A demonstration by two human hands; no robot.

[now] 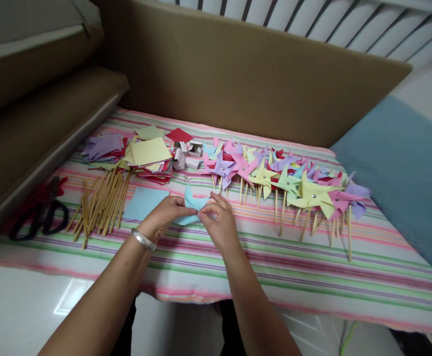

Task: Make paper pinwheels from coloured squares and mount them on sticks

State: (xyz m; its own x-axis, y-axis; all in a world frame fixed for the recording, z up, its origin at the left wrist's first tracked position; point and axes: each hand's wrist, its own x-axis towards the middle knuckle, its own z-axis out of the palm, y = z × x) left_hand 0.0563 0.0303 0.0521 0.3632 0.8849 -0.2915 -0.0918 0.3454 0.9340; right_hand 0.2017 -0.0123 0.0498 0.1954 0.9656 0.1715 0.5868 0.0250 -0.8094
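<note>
Both hands meet over the striped cloth (275, 267) around a light blue paper pinwheel (194, 201) with curled blades. My left hand (167, 213), a silver bracelet on its wrist, pinches the paper's middle between thumb and fingers. From the other side my right hand (219, 221) has thumb and forefinger pressed together at the centre of the same pinwheel. Whatever small piece lies between those fingertips is too small to make out. A flat light blue paper sheet (145, 202) lies just left of my left hand. Small metal bits (187, 178) rest beyond the pinwheel.
Finished pinwheels (314, 194) on sticks lie in a long row at right. At left are bamboo sticks (103, 205), black-handled scissors (40, 217) and stacked coloured paper (151, 152). Small white boxes (193, 163) stand behind. A brown board (238, 74) closes off the back.
</note>
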